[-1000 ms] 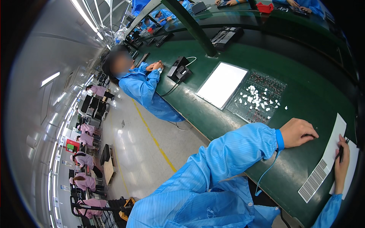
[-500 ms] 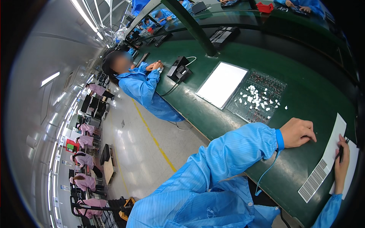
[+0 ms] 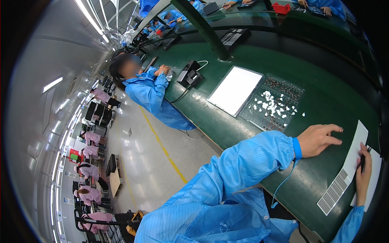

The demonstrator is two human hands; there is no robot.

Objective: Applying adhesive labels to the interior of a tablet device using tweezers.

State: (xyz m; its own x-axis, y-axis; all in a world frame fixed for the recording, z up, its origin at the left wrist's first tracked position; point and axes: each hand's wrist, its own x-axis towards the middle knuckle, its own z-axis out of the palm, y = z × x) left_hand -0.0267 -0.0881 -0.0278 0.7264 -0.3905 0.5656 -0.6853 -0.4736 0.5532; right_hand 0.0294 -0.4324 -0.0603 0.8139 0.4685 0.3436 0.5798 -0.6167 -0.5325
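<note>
My left hand (image 3: 318, 140) hovers over or rests on the green table, its fingers stretched out and apart, holding nothing. A blue wrist band with a thin cord circles that wrist. Just right of its fingertips lies a long white sheet (image 3: 355, 154), with a grid of small pale labels (image 3: 334, 192) at its near end. My right hand (image 3: 363, 174) lies at the sheet's right edge, closed on a slim black tool (image 3: 360, 163) that looks like tweezers. Partly under that hand is another white sheet (image 3: 375, 172).
Left of my hands, a clear tray (image 3: 283, 92) holds small dark round parts and scattered white bits. Beside it lies a white panel (image 3: 235, 91). A black device (image 3: 189, 73) with cables stands farther off, near a co-worker in blue (image 3: 148, 93). A green post (image 3: 202, 30) rises from the table (image 3: 194, 107).
My left hand's fingers have stretched out and spread toward the white sheet. My right hand stays almost still. The co-worker's hands have shifted slightly.
</note>
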